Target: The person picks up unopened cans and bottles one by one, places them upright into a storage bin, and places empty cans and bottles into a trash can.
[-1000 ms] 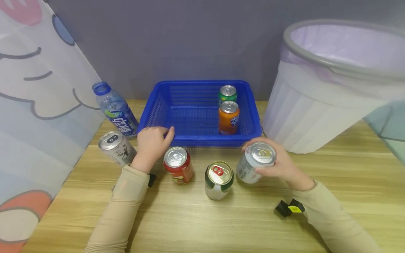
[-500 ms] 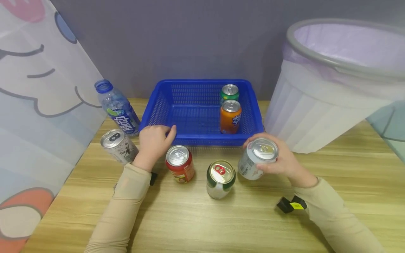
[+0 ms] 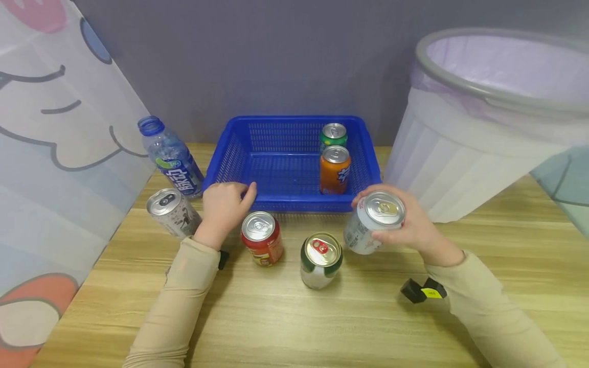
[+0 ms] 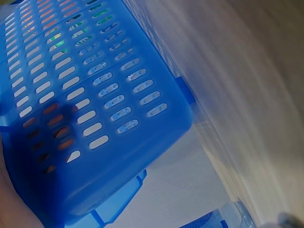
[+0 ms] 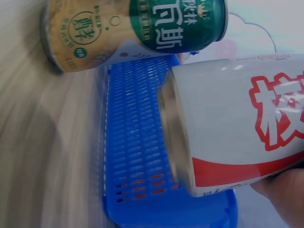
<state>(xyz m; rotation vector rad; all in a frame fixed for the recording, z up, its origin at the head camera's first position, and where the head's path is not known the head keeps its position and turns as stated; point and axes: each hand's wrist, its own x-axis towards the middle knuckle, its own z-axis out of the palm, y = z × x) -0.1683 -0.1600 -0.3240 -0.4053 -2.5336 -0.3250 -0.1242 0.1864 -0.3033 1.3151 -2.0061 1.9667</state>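
Note:
My right hand (image 3: pixel 407 220) grips a white drink can (image 3: pixel 363 230), fingers and thumb around its side, near the front right of the blue basket (image 3: pixel 294 202). In the right wrist view the white can (image 5: pixel 228 123) shows a red character, and its bottom rim is raised off the table. My left hand (image 3: pixel 223 207) holds the basket's front left corner; through the slots of the basket wall (image 4: pixel 156 137), fingers show on the inner side. An orange can (image 3: pixel 332 179) and a green can (image 3: pixel 333 135) stand inside the basket on the right.
On the table stand a red can (image 3: pixel 264 248), a green and white can with gold top (image 3: pixel 319 276), a patterned grey can (image 3: pixel 177 217) and a blue-labelled bottle (image 3: pixel 177 163). A lined white bin (image 3: pixel 437 148) rises at the right. A grey wall lies behind the basket.
The white can has risen a little and moved toward the basket with my right hand. The left hand keeps its place at the basket corner. The view shifted slightly.

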